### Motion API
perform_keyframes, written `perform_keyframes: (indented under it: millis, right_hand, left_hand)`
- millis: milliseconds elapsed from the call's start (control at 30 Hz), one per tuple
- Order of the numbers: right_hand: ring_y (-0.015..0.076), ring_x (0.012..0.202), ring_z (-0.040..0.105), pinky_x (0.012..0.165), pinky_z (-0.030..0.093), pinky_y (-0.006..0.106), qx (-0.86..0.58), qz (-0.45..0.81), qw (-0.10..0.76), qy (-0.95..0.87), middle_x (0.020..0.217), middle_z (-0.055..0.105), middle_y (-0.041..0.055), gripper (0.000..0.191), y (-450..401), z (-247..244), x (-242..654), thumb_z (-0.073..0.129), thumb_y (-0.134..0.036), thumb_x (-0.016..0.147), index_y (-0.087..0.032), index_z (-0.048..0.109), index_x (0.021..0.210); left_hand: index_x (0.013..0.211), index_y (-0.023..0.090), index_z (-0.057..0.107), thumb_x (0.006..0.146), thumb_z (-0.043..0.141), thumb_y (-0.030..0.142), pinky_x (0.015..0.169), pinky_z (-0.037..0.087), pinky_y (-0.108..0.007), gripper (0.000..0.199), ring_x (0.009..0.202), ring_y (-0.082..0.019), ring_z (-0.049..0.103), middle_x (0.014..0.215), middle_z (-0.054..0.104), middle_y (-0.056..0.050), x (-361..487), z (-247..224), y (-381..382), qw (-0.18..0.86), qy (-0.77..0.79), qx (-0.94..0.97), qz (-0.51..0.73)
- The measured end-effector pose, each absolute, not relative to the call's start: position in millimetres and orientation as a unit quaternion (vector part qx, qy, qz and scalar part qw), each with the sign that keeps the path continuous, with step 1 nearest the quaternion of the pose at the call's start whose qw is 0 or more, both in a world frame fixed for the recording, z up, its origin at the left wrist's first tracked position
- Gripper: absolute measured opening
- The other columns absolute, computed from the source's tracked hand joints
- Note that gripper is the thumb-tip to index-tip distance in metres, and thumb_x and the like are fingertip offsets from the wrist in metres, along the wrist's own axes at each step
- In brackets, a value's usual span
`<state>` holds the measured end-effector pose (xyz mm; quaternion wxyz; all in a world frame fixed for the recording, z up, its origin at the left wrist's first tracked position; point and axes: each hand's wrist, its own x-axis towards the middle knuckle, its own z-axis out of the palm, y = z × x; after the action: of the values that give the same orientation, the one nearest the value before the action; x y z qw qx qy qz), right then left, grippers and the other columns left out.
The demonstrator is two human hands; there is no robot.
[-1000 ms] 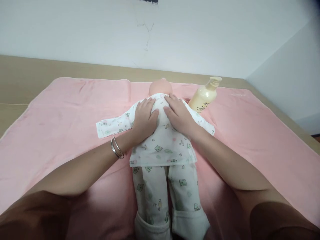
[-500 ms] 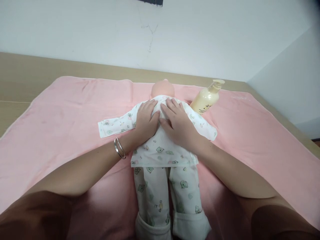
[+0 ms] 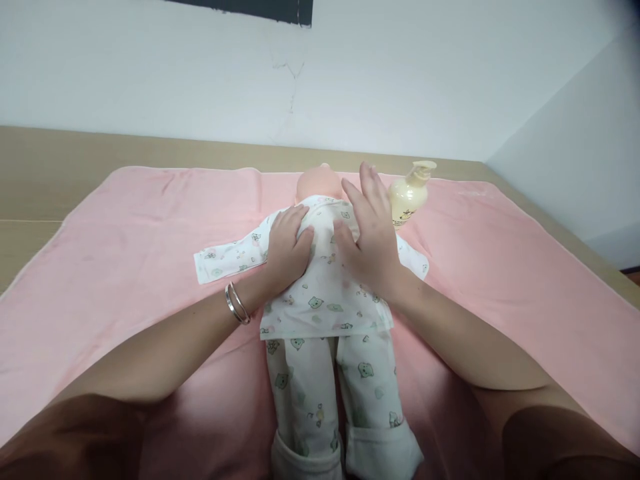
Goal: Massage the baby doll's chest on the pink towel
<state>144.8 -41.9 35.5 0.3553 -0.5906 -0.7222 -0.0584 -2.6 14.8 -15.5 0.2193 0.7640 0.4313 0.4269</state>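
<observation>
A baby doll [image 3: 320, 183] lies face down, its bald head toward the wall. It wears a white printed top [image 3: 320, 293] and matching trousers [image 3: 313, 387] with turned-up cuffs. Flat on the doll's upper back, left of the middle, rests my left hand [image 3: 291, 243], fingers stretched toward the shoulder; two silver bangles [image 3: 237, 303] circle that wrist. My right hand [image 3: 373, 233] is over the right side of the back with its fingers raised and spread, holding nothing. Whether its heel touches the top I cannot tell.
A cream pump bottle [image 3: 410, 197] stands beyond the doll's right arm, close behind my right fingers. Under everything a pink blanket [image 3: 125, 267] covers most of the wooden surface [image 3: 75, 150]. A white wall [image 3: 390, 80] rises behind it.
My right hand's fingers have lifted off the doll's back and tilted upward, and the hand has shifted slightly right. My left hand stays in place. The view has tipped up a little.
</observation>
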Motion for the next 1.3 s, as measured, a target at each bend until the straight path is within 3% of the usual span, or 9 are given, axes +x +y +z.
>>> perform_keyframes:
  millis: [167, 333, 567, 700, 767, 867, 1000, 1133, 1300]
  right_hand:
    - [0.0371, 0.149, 0.021, 0.118, 0.026, 0.062, -0.619, 0.044, 0.274, -0.735, 0.158, 0.032, 0.0174, 0.049, -33, 23, 142, 0.04, -0.029, 0.091, -0.01, 0.051, 0.136]
    - [0.0322, 0.15, 0.02, 0.119, 0.024, 0.058, -0.597, 0.0, 0.348, -0.723, 0.161, 0.028, 0.0127, 0.053, -35, 27, 143, 0.043, -0.026, 0.089, -0.014, 0.047, 0.14]
    - [0.0341, 0.143, 0.037, 0.118, 0.029, 0.058, -0.59, 0.045, 0.284, -0.754, 0.151, 0.045, 0.018, 0.049, -35, 28, 140, 0.042, -0.028, 0.092, -0.011, 0.054, 0.137]
    - [0.0283, 0.147, 0.031, 0.121, 0.028, 0.05, -0.587, 0.011, 0.346, -0.731, 0.157, 0.036, 0.0155, 0.052, -36, 64, 162, 0.043, -0.028, 0.09, -0.011, 0.051, 0.138]
    - [0.0285, 0.149, 0.026, 0.122, 0.024, 0.053, -0.594, -0.026, 0.388, -0.704, 0.16, 0.029, 0.0151, 0.054, -33, 83, 185, 0.04, -0.028, 0.09, -0.012, 0.049, 0.14]
    - [0.0313, 0.151, 0.019, 0.12, 0.021, 0.061, -0.617, -0.071, 0.412, -0.666, 0.164, 0.02, 0.0081, 0.061, -21, 97, 224, 0.047, -0.032, 0.087, -0.023, 0.038, 0.147]
    - [0.0371, 0.152, 0.01, 0.118, 0.016, 0.066, -0.664, -0.071, 0.38, -0.64, 0.165, 0.011, 0.0133, 0.069, 2, 89, 259, 0.047, -0.043, 0.09, -0.019, 0.028, 0.152]
    - [0.0366, 0.152, 0.008, 0.119, 0.014, 0.064, -0.674, -0.088, 0.33, -0.655, 0.164, 0.013, 0.0186, 0.07, 13, 83, 265, 0.039, -0.053, 0.095, -0.013, 0.029, 0.151]
    - [0.0356, 0.15, 0.02, 0.119, 0.013, 0.064, -0.669, -0.098, 0.295, -0.675, 0.16, 0.028, 0.0215, 0.063, 13, 81, 260, 0.029, -0.048, 0.099, -0.009, 0.036, 0.148]
  left_hand:
    - [0.128, 0.015, 0.058, 0.087, 0.04, 0.03, 0.118, 0.034, -0.046, 0.047, 0.13, -0.025, 0.049, 0.137, 0.059, -0.01, -3, -16, 16, 0.225, 0.429, 0.761, 0.432]
    - [0.128, 0.019, 0.058, 0.088, 0.042, 0.031, 0.118, 0.034, -0.048, 0.045, 0.131, -0.025, 0.049, 0.137, 0.058, -0.009, -4, -16, 15, 0.234, 0.425, 0.755, 0.441]
    - [0.126, 0.017, 0.06, 0.089, 0.04, 0.03, 0.118, 0.035, -0.048, 0.044, 0.13, -0.025, 0.051, 0.136, 0.059, -0.011, -6, -13, 15, 0.245, 0.429, 0.751, 0.439]
    - [0.13, 0.016, 0.057, 0.092, 0.039, 0.03, 0.117, 0.036, -0.048, 0.045, 0.132, -0.026, 0.05, 0.139, 0.057, -0.012, -2, -3, 9, 0.266, 0.468, 0.719, 0.44]
    - [0.133, 0.015, 0.055, 0.092, 0.039, 0.028, 0.12, 0.032, -0.049, 0.045, 0.136, -0.026, 0.047, 0.143, 0.054, -0.012, 6, 9, 1, 0.26, 0.476, 0.713, 0.444]
    - [0.131, 0.019, 0.056, 0.093, 0.04, 0.027, 0.126, 0.021, -0.045, 0.042, 0.143, -0.024, 0.039, 0.146, 0.051, -0.008, 30, 36, -16, 0.267, 0.442, 0.721, 0.461]
    - [0.125, 0.02, 0.059, 0.096, 0.041, 0.032, 0.119, 0.035, -0.035, 0.037, 0.138, -0.02, 0.046, 0.14, 0.058, -0.006, 78, 76, -22, 0.392, 0.347, 0.686, 0.505]
    - [0.114, 0.02, 0.06, 0.098, 0.043, 0.033, 0.116, 0.038, -0.03, 0.026, 0.138, -0.016, 0.046, 0.14, 0.056, -0.004, 127, 102, 3, 0.562, 0.292, 0.545, 0.55]
    - [0.125, 0.012, 0.051, 0.1, 0.028, 0.05, 0.1, 0.052, -0.034, 0.051, 0.133, -0.024, 0.053, 0.135, 0.054, -0.018, 157, 115, 42, 0.784, 0.293, 0.293, 0.462]
